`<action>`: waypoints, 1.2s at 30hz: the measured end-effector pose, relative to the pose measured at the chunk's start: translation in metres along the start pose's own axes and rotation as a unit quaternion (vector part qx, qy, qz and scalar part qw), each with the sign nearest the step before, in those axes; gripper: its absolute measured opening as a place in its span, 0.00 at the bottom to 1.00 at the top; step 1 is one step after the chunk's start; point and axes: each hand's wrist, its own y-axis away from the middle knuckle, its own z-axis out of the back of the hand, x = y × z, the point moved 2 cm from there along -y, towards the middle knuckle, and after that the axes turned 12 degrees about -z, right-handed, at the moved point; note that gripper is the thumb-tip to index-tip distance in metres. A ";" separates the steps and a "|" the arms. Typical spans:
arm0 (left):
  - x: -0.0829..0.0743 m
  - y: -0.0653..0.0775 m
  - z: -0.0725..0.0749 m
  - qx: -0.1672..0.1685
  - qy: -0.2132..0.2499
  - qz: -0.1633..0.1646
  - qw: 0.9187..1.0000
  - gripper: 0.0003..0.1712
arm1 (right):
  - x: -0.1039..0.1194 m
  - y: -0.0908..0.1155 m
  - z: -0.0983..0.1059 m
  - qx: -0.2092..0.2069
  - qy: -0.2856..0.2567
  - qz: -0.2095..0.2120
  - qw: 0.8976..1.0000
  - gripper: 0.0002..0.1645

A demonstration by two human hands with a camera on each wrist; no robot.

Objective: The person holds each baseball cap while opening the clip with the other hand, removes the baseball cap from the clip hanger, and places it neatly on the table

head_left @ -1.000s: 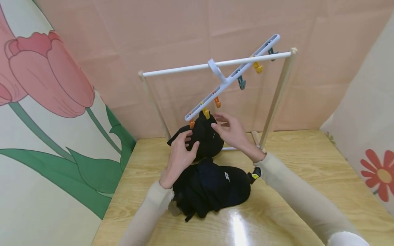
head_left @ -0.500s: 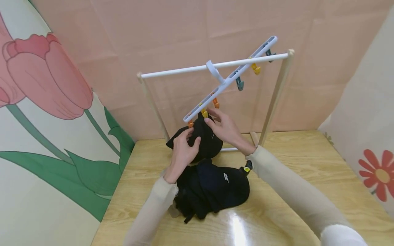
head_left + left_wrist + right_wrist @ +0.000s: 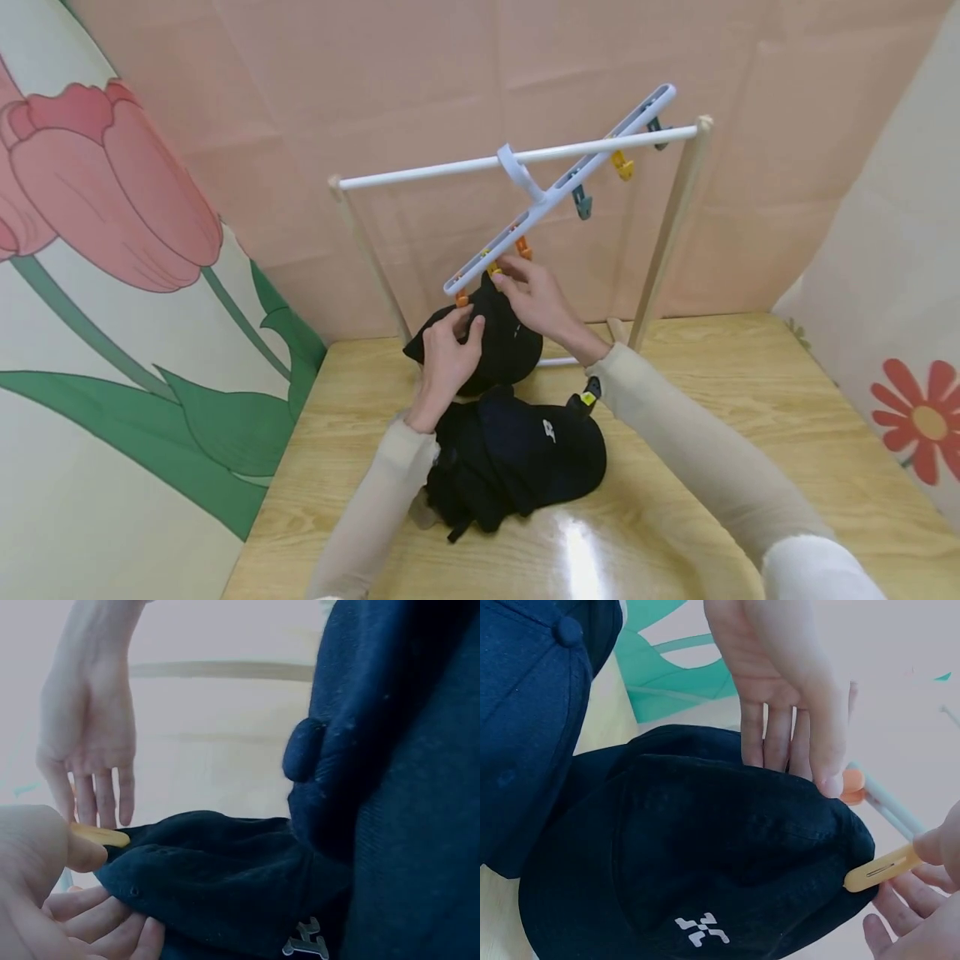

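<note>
A black cap with a small white logo hangs from an orange clip and a yellow clip at the low end of a pale clip hanger. My left hand is at the cap's edge beside the orange clip. Its thumb is on one side of the cloth and its fingers are on the other. Higher up on the right, my right hand pinches the yellow clip between thumb and fingers. In the left wrist view, the cap fills the lower middle.
The hanger hooks over the white bar of a wooden-sided rack and tilts across it. More clips, one of them dark green, line its upper half. Dark caps lie on the wooden table below my forearms.
My right hand has moved left and up from the cap's side onto the yellow clip. My left thumb and fingers have drawn closer together at the cap's edge.
</note>
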 end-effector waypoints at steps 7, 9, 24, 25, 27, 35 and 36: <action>0.004 -0.009 -0.007 -0.006 -0.003 0.000 1.000 0.17 | -0.004 -0.006 -0.001 -0.005 0.008 0.008 1.000 0.25; 0.007 -0.012 -0.010 -0.011 -0.009 -0.001 1.000 0.16 | -0.006 -0.009 -0.001 -0.007 0.005 0.019 1.000 0.24; 0.016 -0.016 -0.015 -0.023 0.004 0.007 1.000 0.16 | -0.024 -0.023 -0.003 -0.047 0.019 0.066 0.997 0.20; 0.016 -0.016 -0.015 -0.025 0.004 0.008 1.000 0.16 | -0.025 -0.023 -0.003 -0.051 0.019 0.067 0.996 0.20; 0.017 -0.016 -0.015 -0.029 0.002 0.010 1.000 0.16 | -0.025 -0.023 -0.004 -0.059 0.017 0.068 0.996 0.20; 0.018 -0.016 -0.018 -0.036 0.007 0.006 0.999 0.16 | -0.026 -0.026 -0.007 -0.077 0.010 0.044 0.996 0.19; 0.018 -0.016 -0.018 -0.038 0.006 0.004 0.999 0.16 | -0.026 -0.026 -0.007 -0.079 0.008 0.039 0.996 0.19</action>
